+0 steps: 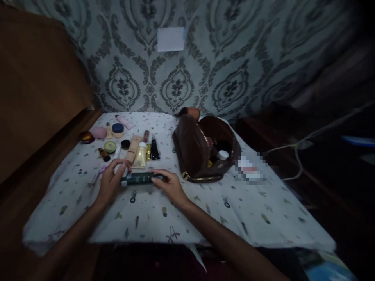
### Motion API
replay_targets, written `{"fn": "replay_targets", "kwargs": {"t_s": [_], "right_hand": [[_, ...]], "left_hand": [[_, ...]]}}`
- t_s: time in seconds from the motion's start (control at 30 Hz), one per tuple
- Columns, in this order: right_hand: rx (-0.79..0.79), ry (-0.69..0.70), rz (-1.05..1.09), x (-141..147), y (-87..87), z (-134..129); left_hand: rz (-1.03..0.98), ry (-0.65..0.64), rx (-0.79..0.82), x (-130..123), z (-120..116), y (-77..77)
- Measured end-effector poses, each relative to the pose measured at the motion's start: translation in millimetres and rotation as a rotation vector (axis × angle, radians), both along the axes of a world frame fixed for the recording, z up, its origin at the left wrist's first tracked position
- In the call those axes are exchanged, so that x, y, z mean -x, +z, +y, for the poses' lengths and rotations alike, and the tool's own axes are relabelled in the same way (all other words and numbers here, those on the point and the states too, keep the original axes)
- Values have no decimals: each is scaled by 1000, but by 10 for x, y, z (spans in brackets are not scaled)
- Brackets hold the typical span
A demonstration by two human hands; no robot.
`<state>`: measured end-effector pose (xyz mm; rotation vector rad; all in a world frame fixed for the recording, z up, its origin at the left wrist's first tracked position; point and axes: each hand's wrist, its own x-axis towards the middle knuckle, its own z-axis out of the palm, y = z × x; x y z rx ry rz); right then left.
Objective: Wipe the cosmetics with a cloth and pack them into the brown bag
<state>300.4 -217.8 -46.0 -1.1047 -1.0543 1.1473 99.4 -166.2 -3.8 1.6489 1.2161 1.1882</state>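
Observation:
A dark green bottle (139,178) lies sideways between my two hands, low over the table. My left hand (113,177) is closed around its left end, beside a small white round thing (121,169) whose kind I cannot make out. At the other end, the fingers of my right hand (166,183) grip the bottle. Just beyond it lie a gold tube (140,156), a beige tube (134,150), a black tube (155,149) and a small gold tube (148,152). An open brown toiletry bag (190,152) stands to the right, with a white-lidded jar (223,155) inside.
Farther left sit a blue-lidded jar (118,130), a green-topped jar (110,147), a pink rounded item (99,132), a dark red jar (87,137) and a pink tube (125,121). A wooden panel (41,74) borders the left; a patterned wall (175,78) rises behind.

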Motion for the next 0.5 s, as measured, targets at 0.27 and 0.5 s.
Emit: {"fn": "replay_targets", "kwargs": {"t_s": [0.27,0.5], "right_hand": [[-102,133,-609,-185,-31,-197],[-224,308,-813,-349,-25,-206]], "left_hand": [[551,-39,-260,191,-202,-240],[720,9,-311,94,-294,-195]]}}
